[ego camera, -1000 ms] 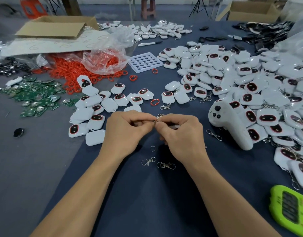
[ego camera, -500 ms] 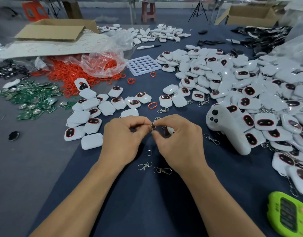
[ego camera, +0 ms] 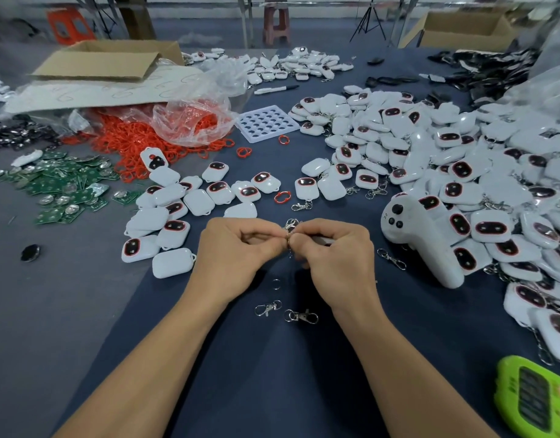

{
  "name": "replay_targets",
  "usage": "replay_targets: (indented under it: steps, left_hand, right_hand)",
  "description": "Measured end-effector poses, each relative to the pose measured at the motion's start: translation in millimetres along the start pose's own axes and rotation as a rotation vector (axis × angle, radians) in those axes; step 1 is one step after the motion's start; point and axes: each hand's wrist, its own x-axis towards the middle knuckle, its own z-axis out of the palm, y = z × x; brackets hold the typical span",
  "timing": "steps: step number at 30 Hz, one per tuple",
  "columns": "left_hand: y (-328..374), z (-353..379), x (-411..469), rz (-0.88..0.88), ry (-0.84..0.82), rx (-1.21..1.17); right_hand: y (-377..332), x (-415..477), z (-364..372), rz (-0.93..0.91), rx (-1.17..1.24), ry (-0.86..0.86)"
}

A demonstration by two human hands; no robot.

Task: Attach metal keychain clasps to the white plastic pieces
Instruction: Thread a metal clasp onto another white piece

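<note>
Hardly anything moved: your left hand (ego camera: pixel 237 254) and right hand (ego camera: pixel 335 257) stay fingertip to fingertip, both pinching one small silver clasp (ego camera: pixel 290 225). A white piece (ego camera: pixel 323 239) barely shows behind your right fingers. Open tabletop (ego camera: pixel 272 374) lies between your forearms; two loose clasps (ego camera: pixel 268 308) sit by your wrists. A white controller (ego camera: pixel 421 245) crowds your right hand's outer side.

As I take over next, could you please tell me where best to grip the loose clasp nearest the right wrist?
Probably pinch the clasp by its thicker hook end, on the right, from above: it lies flat on the cloth, and this leaves its ring, on the left, free.
</note>
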Motion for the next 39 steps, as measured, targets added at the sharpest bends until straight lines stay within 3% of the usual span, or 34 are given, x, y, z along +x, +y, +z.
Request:
replay_targets:
  steps: [20, 23, 26, 29, 32, 35, 39]
  left_hand:
    - [1.6, -2.0, -1.2, -0.098, -0.069, -0.048]
    - [2.0, -2.0, -1.1, -0.114, 0.026, -0.023]
    - [2.5, -6.2, 1.5, -0.107, 0.247, 0.014]
    - [3.9, -13.0, 3.1, -0.063, 0.401, 0.232]
    - [2.8, -9.6, 0.6, -0.009, 0.306, 0.519]
    - [1.3, -0.5, -1.6, 0.105, 0.127, 0.756]
    - [-1.4, 1.9, 4.1, 0.115, 0.033, 0.777]
  right_hand:
    - [2.7, 4.0, -6.0, -0.010, -0.005, -0.234]
    - [3.5, 5.5, -9.3, 0.009, 0.025, -0.194]
    - [3.9, 8.8, -13.1, 0.001, 0.119, -0.215]
    - [4.8, 12.3, -14.6, 0.007, 0.220, -0.300]
    - [6.7, 13.0, -12.7, 0.023, 0.237, -0.319]
    - [7.4, 14.3, -14.5, 0.070, 0.189, -0.180]
    - [10.5, 16.7, -17.2, 0.115, 0.158, -0.103]
